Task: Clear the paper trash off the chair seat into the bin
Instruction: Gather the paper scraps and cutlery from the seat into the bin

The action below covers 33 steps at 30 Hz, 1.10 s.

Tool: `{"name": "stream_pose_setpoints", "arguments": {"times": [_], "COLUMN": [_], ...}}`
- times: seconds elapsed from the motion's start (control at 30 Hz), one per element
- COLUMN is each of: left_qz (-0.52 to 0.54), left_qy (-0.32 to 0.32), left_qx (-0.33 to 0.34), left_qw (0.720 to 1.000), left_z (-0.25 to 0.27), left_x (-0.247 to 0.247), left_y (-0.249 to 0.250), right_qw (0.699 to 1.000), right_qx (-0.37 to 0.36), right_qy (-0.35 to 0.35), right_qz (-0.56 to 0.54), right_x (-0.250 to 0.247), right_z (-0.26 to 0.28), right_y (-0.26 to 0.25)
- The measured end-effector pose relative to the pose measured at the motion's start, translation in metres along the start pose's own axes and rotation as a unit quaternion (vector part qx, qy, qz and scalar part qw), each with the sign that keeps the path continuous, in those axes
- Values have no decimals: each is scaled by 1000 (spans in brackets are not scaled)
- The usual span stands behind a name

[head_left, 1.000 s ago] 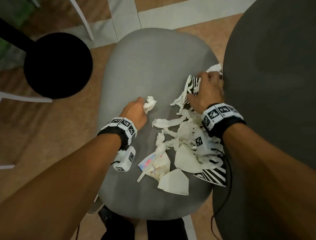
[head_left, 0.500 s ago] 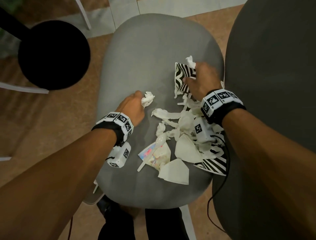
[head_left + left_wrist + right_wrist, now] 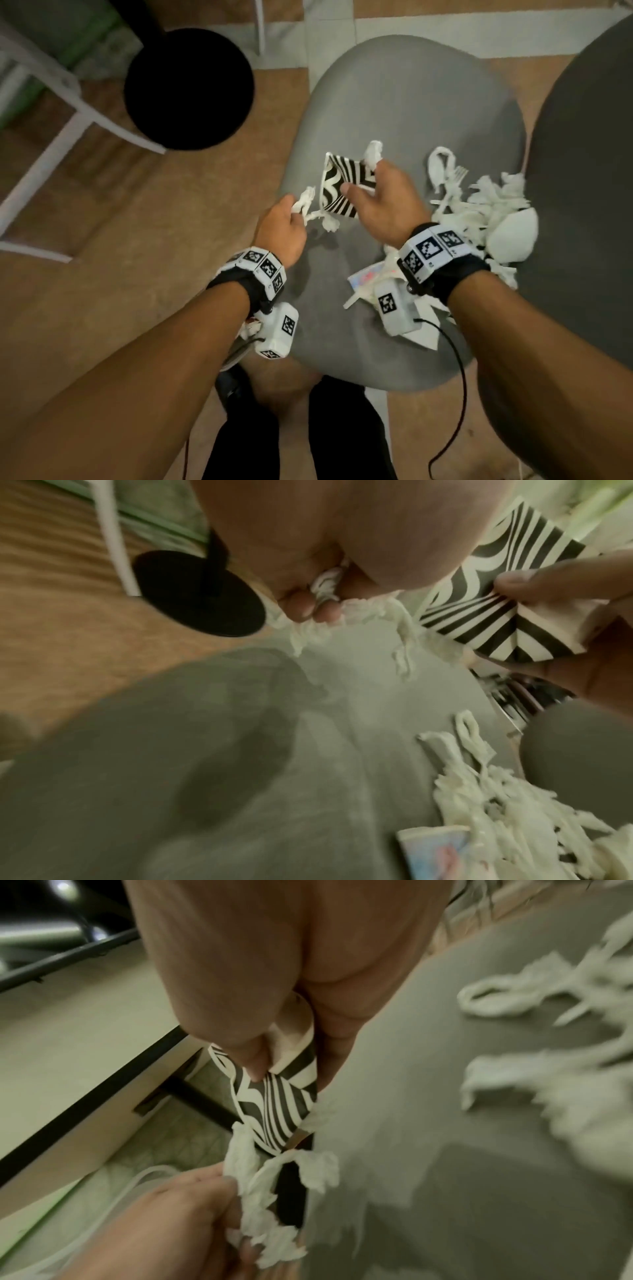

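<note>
My right hand (image 3: 380, 202) pinches a black-and-white striped paper piece (image 3: 342, 185) (image 3: 496, 588) (image 3: 274, 1102) together with a white tissue scrap (image 3: 373, 154), lifted above the grey chair seat (image 3: 411, 113). My left hand (image 3: 284, 226) grips a crumpled white tissue (image 3: 308, 205) (image 3: 325, 588) (image 3: 260, 1199) just left of it, over the seat's left edge. A heap of white paper scraps (image 3: 479, 212) (image 3: 514, 804) lies on the seat's right side. The black round bin (image 3: 188, 89) stands on the floor to the left.
A dark grey chair back (image 3: 582, 205) rises at the right. White frame legs (image 3: 51, 144) stand on the brown floor at the far left. A colourful wrapper (image 3: 366, 277) and a striped piece lie under my right wrist. My legs are below the seat.
Both hands have lifted off the seat and moved left toward the bin. The right hand picked up the striped piece, the left took the tissue. The view swung left.
</note>
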<state>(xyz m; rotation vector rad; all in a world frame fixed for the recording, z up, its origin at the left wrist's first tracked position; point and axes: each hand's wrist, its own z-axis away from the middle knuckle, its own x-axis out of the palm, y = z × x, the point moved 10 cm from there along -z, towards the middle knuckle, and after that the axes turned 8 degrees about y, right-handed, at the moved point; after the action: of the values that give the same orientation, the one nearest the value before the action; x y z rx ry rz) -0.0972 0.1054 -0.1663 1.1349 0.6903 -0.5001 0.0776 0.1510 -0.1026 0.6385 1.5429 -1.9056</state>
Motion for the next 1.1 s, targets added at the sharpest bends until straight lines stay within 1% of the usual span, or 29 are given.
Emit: {"name": "stream_pose_setpoints", "arguments": {"times": [0.07, 0.17, 0.3, 0.4, 0.5, 0.53, 0.6, 0.67, 0.7, 0.77, 0.83, 0.93, 1.03, 1.1], "left_qz": [46, 74, 60, 49, 42, 39, 42, 59, 65, 79, 82, 68, 56, 41], "left_qy": [25, 59, 76, 66, 53, 51, 27, -23, -49, -73, -76, -69, -57, -52], "left_qx": [-47, -119, -194, -220, -248, -255, -284, -298, -300, -296, -293, -275, -237, -200], "left_qw": [998, 988, 976, 972, 966, 965, 958, 952, 951, 949, 949, 956, 968, 978], "left_z": [19, 52, 94, 119, 138, 140, 145, 146, 146, 144, 141, 132, 116, 101], "left_x": [-26, -62, -88, -84, -65, -58, -40, -18, -10, -4, -8, -26, -53, -71], "left_y": [-46, -128, -233, -292, -339, -351, -374, -386, -387, -388, -387, -372, -335, -299], "right_qw": [998, 992, 987, 978, 974, 972, 962, 946, 940, 934, 934, 943, 944, 950], "right_qx": [1, 12, 12, 35, 56, 70, 111, 152, 157, 150, 142, 121, 89, 64], "right_qy": [-31, -82, -147, -206, -219, -223, -247, -286, -301, -316, -315, -300, -315, -306], "right_qz": [-52, -100, -68, -27, 8, 13, 15, 30, 48, 78, 91, 74, 27, -2], "right_x": [46, 121, 218, 282, 326, 340, 365, 383, 387, 390, 386, 367, 343, 314], "right_z": [22, 63, 118, 151, 168, 172, 181, 190, 192, 193, 191, 187, 180, 167], "right_y": [-26, -61, -82, -70, -45, -34, -10, 12, 19, 27, 26, 8, -27, -51]}}
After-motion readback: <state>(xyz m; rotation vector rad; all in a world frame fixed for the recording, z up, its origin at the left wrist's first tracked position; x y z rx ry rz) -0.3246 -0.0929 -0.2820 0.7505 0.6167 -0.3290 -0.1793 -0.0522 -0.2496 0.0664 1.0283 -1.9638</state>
